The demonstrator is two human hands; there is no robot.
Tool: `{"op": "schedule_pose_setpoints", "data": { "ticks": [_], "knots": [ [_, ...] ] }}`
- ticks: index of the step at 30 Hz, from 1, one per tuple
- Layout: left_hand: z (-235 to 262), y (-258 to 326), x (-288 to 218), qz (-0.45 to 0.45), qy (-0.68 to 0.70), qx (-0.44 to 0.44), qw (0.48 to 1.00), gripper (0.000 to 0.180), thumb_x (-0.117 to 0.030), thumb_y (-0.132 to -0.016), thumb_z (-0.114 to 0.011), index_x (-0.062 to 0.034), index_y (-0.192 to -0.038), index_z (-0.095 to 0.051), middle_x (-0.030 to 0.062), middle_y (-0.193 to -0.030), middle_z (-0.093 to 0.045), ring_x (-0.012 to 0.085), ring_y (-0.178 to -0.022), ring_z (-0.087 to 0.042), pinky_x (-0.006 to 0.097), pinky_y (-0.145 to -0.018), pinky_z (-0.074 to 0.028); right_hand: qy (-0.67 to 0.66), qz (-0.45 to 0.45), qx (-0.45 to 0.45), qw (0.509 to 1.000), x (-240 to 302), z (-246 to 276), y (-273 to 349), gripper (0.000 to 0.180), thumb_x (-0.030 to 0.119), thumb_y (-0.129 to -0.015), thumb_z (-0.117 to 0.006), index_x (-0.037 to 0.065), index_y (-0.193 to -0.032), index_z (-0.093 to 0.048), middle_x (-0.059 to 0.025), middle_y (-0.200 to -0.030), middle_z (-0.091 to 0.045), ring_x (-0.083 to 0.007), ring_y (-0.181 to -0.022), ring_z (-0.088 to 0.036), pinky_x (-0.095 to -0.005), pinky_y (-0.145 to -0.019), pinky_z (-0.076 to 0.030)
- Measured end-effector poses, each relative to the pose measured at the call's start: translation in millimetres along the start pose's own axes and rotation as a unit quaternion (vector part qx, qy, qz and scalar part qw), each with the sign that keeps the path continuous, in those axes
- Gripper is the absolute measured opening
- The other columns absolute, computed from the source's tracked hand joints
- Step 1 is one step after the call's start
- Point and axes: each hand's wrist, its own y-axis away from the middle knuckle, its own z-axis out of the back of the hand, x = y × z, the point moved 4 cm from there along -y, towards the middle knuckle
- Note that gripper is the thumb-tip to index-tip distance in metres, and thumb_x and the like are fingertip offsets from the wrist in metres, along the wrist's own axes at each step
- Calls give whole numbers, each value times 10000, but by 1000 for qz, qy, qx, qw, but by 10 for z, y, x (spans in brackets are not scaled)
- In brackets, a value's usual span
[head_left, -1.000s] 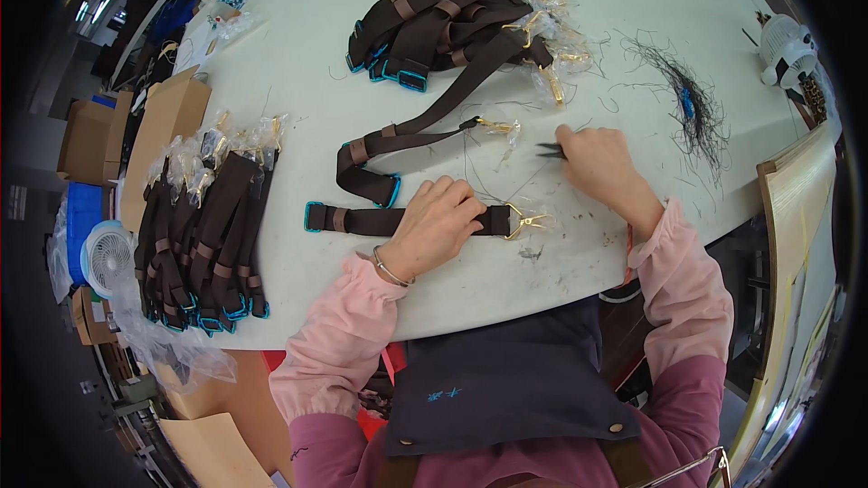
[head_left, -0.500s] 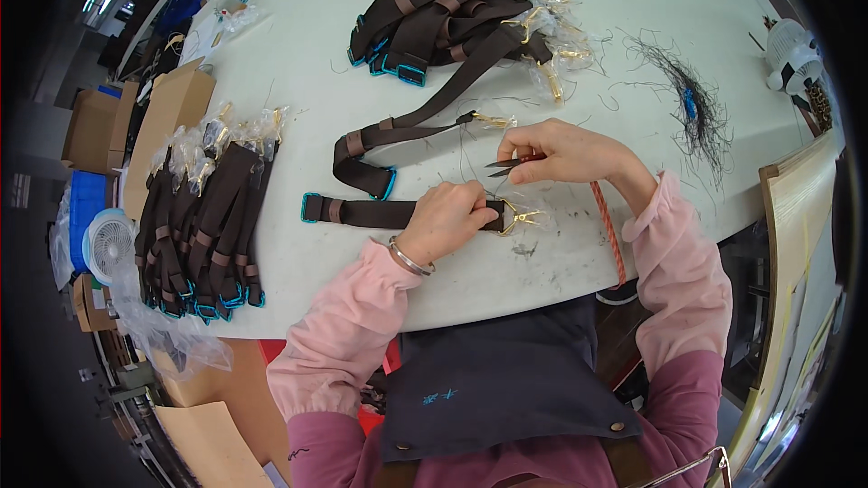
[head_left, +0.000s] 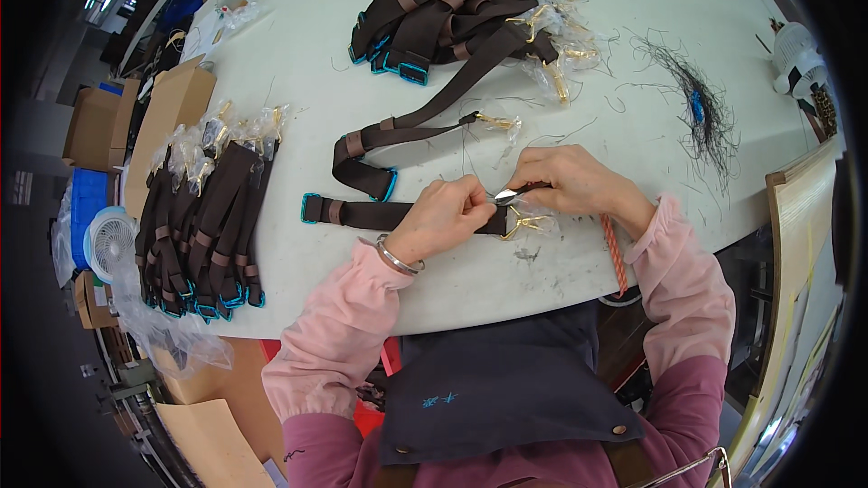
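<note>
A dark brown webbing strap point(head_left: 375, 214) lies flat before me, with a blue buckle point(head_left: 311, 208) at its left end and a gold hook point(head_left: 526, 222) in clear plastic at its right. Over the strap, my left hand point(head_left: 443, 217) is closed in a pinch near the hook end. What its fingertips grip is too small to tell, though fine threads show close by. My right hand point(head_left: 579, 183) is wrapped round a pair of thread snips point(head_left: 510, 195), blades pointing left and almost touching my left fingertips. Just behind lies another brown strap point(head_left: 364, 172), folded over.
A heap of similar straps point(head_left: 443, 18) lies at the back; another bunch point(head_left: 203, 226) hangs over the left table edge. Loose dark threads point(head_left: 701, 113) are piled at right. An orange cord point(head_left: 614, 258) crosses the front edge. Small fans stand left point(head_left: 110, 237) and far right point(head_left: 796, 56).
My right hand has moved slightly down and right, bringing the snips' blades down to the strap's hook end beside my left fingertips. My left hand has barely moved.
</note>
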Motion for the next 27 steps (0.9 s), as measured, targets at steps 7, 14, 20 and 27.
{"op": "schedule_pose_setpoints", "data": {
  "ticks": [7, 14, 20, 27],
  "knots": [
    [-72, -2, -24, -33, -101, -28, 994, 159, -118, -743, -622, 15, -692, -551, 118, -521, -543, 191, -450, -508, 316, -460, -386, 21, 42, -19, 999, -9, -20, 1, 210, 114, -691, -680, 58, -890, -644, -44, -828, -584, -251, -742, -578, -350, -633, -442],
    [6, -55, -40, 0, -20, 17, 1000, 88, -51, -739, -571, 18, -713, -523, 77, -512, -513, 154, -451, -491, 298, -453, -377, 34, 42, -2, 999, -24, -32, 0, 162, 142, -737, -658, 82, -888, -651, -20, -844, -583, -235, -788, -582, -352, -659, -443],
    [34, -9, -62, -53, -26, -13, 998, 144, -71, -723, -641, 2, -749, -519, 71, -530, -515, 148, -465, -491, 307, -451, -370, 37, 45, -8, 998, -37, -42, 6, 157, 145, -742, -653, 85, -888, -650, -14, -834, -581, -229, -778, -582, -348, -648, -444],
    [-75, 79, -152, -43, -144, -65, 986, 238, -161, -696, -726, -10, -739, -548, 101, -521, -542, 216, -442, -506, 324, -451, -376, 45, 65, -21, 997, -30, -54, 6, 136, 155, -746, -650, 94, -867, -645, -7, -816, -575, -219, -760, -583, -344, -630, -445]
  ]
}}
